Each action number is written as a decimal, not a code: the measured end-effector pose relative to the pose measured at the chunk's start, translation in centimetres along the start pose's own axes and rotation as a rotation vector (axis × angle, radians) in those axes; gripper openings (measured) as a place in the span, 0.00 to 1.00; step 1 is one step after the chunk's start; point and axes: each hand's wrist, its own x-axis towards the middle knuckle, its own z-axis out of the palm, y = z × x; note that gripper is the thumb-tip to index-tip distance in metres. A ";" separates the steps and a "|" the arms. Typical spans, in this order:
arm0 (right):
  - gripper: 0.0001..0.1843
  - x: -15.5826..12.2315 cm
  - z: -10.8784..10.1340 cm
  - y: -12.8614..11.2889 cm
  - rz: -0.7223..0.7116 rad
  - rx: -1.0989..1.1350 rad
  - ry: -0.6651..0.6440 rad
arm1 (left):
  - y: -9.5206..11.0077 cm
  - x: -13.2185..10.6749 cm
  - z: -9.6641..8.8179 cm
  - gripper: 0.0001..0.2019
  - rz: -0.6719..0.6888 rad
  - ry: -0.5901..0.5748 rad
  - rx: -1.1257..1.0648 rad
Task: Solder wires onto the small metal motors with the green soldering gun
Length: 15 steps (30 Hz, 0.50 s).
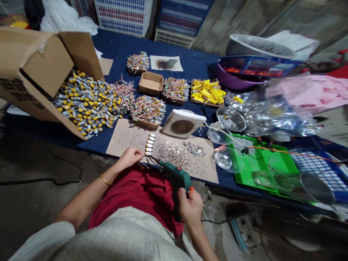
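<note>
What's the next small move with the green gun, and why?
Probably move its tip along the row, one part at a time. The right hand grips the green gun, with its tip at the near end of the row of small metal parts, and the left hand rests just beside that end.

I log a work table under dark blue cloth (190, 61). Upper left of the frame, a tipped cardboard carton (35, 69) spills yellow-capped motors (87, 105); upper centre sit cardboard trays (175, 92); lower centre, a brown card sheet (125, 137); right, a green plastic tray (261, 170).
</note>
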 end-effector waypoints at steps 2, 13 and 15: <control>0.25 -0.2 0.2 0.0 0.017 0.005 -0.002 | -0.2 0.0 0.0 0.13 0.006 -0.005 0.022; 0.20 -0.7 1.0 0.2 0.047 0.113 -0.040 | -0.2 0.0 -0.1 0.10 -0.044 -0.005 0.015; 0.20 -0.7 1.1 0.2 0.066 0.141 -0.048 | -0.1 0.0 -0.1 0.09 -0.039 0.002 0.016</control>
